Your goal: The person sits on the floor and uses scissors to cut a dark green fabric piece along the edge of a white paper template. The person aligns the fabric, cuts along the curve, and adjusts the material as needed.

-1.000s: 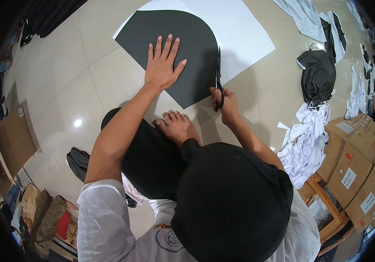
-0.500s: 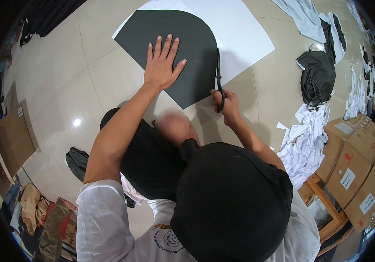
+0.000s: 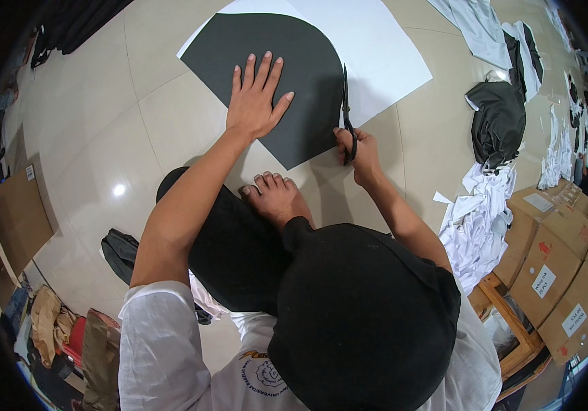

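Observation:
On the tiled floor lies a dark grey sheet (image 3: 198, 51) with a curved outer edge, on top of a larger white sheet (image 3: 383, 58). My left hand (image 3: 256, 103) rests flat on the dark sheet, fingers spread. My right hand (image 3: 362, 152) grips a pair of black scissors (image 3: 346, 99) by the handles at the sheet's right side. The blades point away from me along the curved edge and look nearly closed. Whether the sheets are paper or cloth I cannot tell.
My bare foot (image 3: 277, 198) is just below the near corner of the sheets. To the right lie a dark cloth bundle (image 3: 499, 120), a heap of white scraps (image 3: 475, 226) and stacked cardboard boxes (image 3: 540, 264). A cardboard panel (image 3: 17, 219) and crumpled fabrics (image 3: 99, 363) stand left.
My right hand and the scissors have moved slightly farther from me along the curved edge. My left hand stays in nearly the same place.

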The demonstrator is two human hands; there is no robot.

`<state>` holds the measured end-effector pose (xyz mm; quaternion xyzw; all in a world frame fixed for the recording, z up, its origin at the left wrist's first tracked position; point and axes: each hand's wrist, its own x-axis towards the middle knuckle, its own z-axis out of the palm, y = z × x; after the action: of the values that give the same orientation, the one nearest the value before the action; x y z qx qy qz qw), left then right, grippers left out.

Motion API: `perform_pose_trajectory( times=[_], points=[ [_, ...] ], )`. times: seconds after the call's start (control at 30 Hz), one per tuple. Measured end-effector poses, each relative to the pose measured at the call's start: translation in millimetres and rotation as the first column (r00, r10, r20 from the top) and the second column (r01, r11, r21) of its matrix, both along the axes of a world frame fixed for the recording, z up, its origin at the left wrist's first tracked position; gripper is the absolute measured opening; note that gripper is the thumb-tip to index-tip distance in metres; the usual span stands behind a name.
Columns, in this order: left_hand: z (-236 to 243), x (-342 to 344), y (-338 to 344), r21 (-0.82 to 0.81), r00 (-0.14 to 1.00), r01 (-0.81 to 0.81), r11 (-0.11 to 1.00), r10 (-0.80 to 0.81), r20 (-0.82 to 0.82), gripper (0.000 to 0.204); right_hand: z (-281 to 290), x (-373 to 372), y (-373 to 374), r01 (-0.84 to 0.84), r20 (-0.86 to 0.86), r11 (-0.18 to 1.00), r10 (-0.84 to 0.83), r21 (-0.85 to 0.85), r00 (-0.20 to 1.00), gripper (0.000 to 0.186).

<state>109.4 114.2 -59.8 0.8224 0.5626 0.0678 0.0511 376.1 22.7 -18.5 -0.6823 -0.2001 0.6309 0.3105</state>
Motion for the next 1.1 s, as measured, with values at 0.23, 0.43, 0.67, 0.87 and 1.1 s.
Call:
perform_pose_trajectory(
  times=[0.23, 0.43, 0.67, 0.87, 1.1],
  points=[
    [-1, -1, 0, 0.006, 1.0, 0.004, 1.0, -0.004, -0.008, 0.078, 1, 2, -1, -0.021, -0.001, 1.0, 0.021, 0.006, 1.0, 0.029],
    [0, -1, 0, 0.005, 1.0, 0.005, 1.0, -0.006, 0.017, 0.077, -5, 7, -4, -0.042, 0.011, 0.998, 0.042, 0.038, 0.999, 0.028],
    [-1, -1, 0, 0.001, 1.0, 0.0, 1.0, 0.0, -0.014, 0.078, 1, 7, 0, -0.068, 0.045, 0.997, 0.067, 0.019, 0.997, 0.031],
    [-2, 0, 0, -0.001, 1.0, 0.002, 1.0, -0.002, 0.01, 0.077, 3, 9, 14, -0.08, 0.022, 0.996, 0.08, 0.028, 0.997, 0.032],
    [0, -1, 0, -0.005, 1.0, 0.0, 1.0, 0.0, 0.004, 0.078, 1, 13, 22, -0.093, 0.023, 0.995, 0.092, 0.033, 0.995, 0.032]
  ],
)
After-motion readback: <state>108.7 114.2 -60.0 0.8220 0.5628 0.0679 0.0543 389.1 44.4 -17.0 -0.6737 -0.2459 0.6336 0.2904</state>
